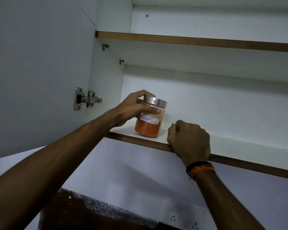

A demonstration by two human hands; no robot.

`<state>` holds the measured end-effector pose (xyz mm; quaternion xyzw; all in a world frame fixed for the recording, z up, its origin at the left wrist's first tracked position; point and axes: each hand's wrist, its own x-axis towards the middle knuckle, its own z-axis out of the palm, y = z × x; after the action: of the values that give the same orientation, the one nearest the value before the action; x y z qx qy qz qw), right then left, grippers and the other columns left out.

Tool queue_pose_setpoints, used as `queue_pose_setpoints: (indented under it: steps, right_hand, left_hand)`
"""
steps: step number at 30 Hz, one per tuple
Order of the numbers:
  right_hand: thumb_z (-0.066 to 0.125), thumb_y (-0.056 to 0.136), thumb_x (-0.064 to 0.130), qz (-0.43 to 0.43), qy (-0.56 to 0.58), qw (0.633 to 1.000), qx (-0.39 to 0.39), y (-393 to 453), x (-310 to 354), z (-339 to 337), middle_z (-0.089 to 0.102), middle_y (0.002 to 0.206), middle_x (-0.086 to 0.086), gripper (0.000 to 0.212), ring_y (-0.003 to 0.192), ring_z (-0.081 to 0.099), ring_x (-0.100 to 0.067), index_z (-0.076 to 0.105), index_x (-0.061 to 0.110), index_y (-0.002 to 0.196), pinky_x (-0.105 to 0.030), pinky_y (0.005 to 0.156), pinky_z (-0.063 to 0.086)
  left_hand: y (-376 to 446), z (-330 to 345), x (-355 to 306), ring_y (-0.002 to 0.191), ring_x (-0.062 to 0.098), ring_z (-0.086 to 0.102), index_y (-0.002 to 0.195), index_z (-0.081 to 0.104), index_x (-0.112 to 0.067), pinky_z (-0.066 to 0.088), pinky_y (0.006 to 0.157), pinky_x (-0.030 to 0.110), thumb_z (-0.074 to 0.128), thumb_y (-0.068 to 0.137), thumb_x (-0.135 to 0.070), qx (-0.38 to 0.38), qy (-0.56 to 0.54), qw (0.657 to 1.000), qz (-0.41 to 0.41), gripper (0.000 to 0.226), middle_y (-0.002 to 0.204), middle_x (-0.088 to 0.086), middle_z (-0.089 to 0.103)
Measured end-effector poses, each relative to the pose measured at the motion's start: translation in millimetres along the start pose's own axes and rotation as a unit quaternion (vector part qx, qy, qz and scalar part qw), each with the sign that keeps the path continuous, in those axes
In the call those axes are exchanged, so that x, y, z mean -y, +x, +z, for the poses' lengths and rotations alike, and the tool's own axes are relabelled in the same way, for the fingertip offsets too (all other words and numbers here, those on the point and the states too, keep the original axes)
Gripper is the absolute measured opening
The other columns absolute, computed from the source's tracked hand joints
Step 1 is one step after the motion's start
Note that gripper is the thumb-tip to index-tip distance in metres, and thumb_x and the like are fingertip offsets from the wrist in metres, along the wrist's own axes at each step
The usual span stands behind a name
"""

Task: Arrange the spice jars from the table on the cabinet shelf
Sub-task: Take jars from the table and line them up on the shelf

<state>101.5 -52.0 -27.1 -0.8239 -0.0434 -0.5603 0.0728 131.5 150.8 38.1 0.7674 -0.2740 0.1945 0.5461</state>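
A glass spice jar of orange-red powder, with a silver lid and a handwritten white label, stands on the lower cabinet shelf near its left end. My left hand wraps around the jar's upper part, fingers at the lid and thumb across the front. My right hand rests curled on the shelf's brown front edge just right of the jar, holding nothing. It wears black and orange wristbands.
An upper shelf runs above. The open cabinet door with a metal hinge stands at the left. Below are a white wall, a dark counter and a wall socket.
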Motion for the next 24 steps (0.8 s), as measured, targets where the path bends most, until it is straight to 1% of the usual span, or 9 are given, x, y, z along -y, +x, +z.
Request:
queue_pose_setpoints:
  steps: [2,5,8,11,13,17,19,21,24]
  right_hand:
    - [0.056,0.091,0.032,0.002,-0.006,1.000,-0.011,0.1,1.2,0.8,0.062,0.056,-0.002,0.031,0.047,0.037,-0.016,0.068,0.015,0.068,-0.018,0.049,0.015]
    - [0.059,0.089,0.030,0.002,-0.002,1.000,-0.018,0.4,1.3,2.8,0.061,0.054,-0.002,0.029,0.046,0.036,-0.015,0.068,0.013,0.067,-0.019,0.051,0.021]
    - [0.065,0.085,0.024,-0.001,0.007,0.999,-0.035,-1.5,2.7,1.5,0.058,0.049,-0.003,0.026,0.043,0.032,-0.015,0.066,0.011,0.062,-0.015,0.052,0.014]
    - [0.066,0.083,0.021,-0.007,0.016,0.999,-0.043,-2.7,2.7,2.5,0.055,0.046,-0.003,0.026,0.042,0.032,-0.016,0.065,0.010,0.060,-0.017,0.052,0.020]
    - [0.066,0.083,0.020,-0.008,0.019,0.999,-0.044,-3.7,2.6,3.3,0.054,0.046,-0.003,0.026,0.042,0.032,-0.016,0.063,0.011,0.060,-0.018,0.052,0.023]
    - [0.060,0.083,0.020,-0.018,0.027,0.998,-0.057,-4.2,3.7,1.5,0.042,0.044,0.002,0.028,0.041,0.030,-0.015,0.057,0.012,0.056,-0.015,0.053,0.014]
    - [0.057,0.083,0.022,-0.022,0.026,0.998,-0.060,-4.4,3.3,2.0,0.042,0.045,0.003,0.029,0.040,0.029,-0.015,0.056,0.013,0.056,-0.015,0.052,0.012]
    - [0.059,0.084,0.022,-0.024,0.027,0.998,-0.057,-5.7,2.7,2.2,0.043,0.044,0.003,0.030,0.040,0.030,-0.015,0.055,0.014,0.056,-0.015,0.052,0.015]
    - [0.063,0.083,0.019,-0.018,0.030,0.998,-0.055,-5.9,2.7,2.8,0.040,0.044,0.004,0.034,0.039,0.033,-0.016,0.046,0.016,0.054,-0.019,0.050,0.020]
  left_hand:
    - [8.0,-3.5,14.0,0.108,0.025,0.064,0.124,0.058,-0.023,0.059,0.081,0.036,0.080,0.081,-0.021,-0.010,-0.006,1.000,-0.015,0.048,0.120,0.004,0.065]
    - [17.1,-12.4,29.6,0.108,0.023,0.063,0.123,0.060,-0.024,0.057,0.076,0.031,0.081,0.080,-0.019,-0.031,-0.010,0.999,-0.021,0.048,0.121,0.002,0.063]
    - [26.2,-24.1,42.3,0.111,0.021,0.059,0.118,0.065,-0.026,0.053,0.075,0.026,0.082,0.078,-0.017,-0.069,0.037,0.997,0.012,0.044,0.125,-0.001,0.061]
    - [37.0,-34.2,54.9,0.118,0.019,0.054,0.115,0.067,-0.027,0.050,0.079,0.026,0.084,0.076,-0.018,-0.099,0.079,0.992,0.029,0.043,0.132,0.000,0.058]
    - [44.5,-39.0,61.9,0.115,0.019,0.056,0.116,0.067,-0.023,0.052,0.081,0.029,0.084,0.077,-0.017,-0.093,0.098,0.990,0.038,0.044,0.126,0.001,0.061]
    - [62.0,-46.9,69.1,0.109,0.020,0.059,0.115,0.066,-0.018,0.054,0.080,0.033,0.082,0.080,-0.020,-0.077,0.172,0.981,0.040,0.039,0.117,-0.001,0.065]
    - [71.6,-50.1,71.6,0.107,0.023,0.060,0.115,0.065,-0.015,0.053,0.078,0.032,0.081,0.080,-0.022,-0.068,0.222,0.972,0.038,0.039,0.116,0.002,0.066]
    - [78.4,-52.3,74.9,0.105,0.024,0.061,0.115,0.064,-0.014,0.051,0.074,0.029,0.082,0.080,-0.024,-0.063,0.252,0.965,0.029,0.040,0.114,0.005,0.066]
    - [86.5,-55.4,82.7,0.101,0.024,0.063,0.113,0.064,-0.014,0.050,0.070,0.027,0.082,0.079,-0.024,-0.072,0.256,0.964,0.020,0.039,0.112,0.005,0.067]
